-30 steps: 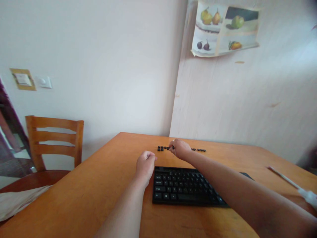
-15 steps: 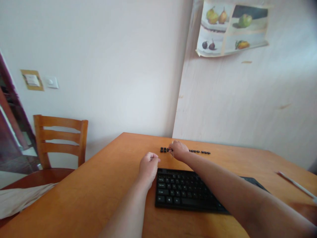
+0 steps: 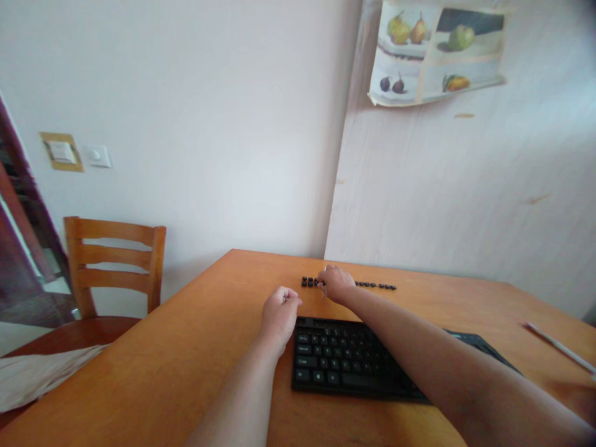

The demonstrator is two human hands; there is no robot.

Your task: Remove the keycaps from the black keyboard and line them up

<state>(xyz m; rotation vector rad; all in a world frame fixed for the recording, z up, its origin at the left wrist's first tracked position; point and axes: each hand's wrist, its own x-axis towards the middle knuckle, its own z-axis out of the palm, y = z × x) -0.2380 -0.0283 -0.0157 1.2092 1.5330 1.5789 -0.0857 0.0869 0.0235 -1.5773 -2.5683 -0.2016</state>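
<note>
A black keyboard (image 3: 344, 360) lies on the wooden table (image 3: 209, 329), its right part crossed by my right forearm. Behind it, several small black keycaps (image 3: 307, 282) stand in a row. My right hand (image 3: 336, 284) reaches over the row with its fingers pinched at the keycaps; what is between the fingertips is too small to make out. Above the keyboard's back left corner is my left hand (image 3: 280, 310), its fingers curled closed, and anything inside them is hidden.
A wooden chair (image 3: 116, 259) with a pale cloth (image 3: 44, 372) on its seat stands at the left. A thin pale stick (image 3: 559, 349) lies on the table's right side. Fruit pictures (image 3: 437, 53) hang on the wall.
My right forearm has shifted slightly, showing more of the keyboard's far right end. Both hands stay almost in place, with fingers closed.
</note>
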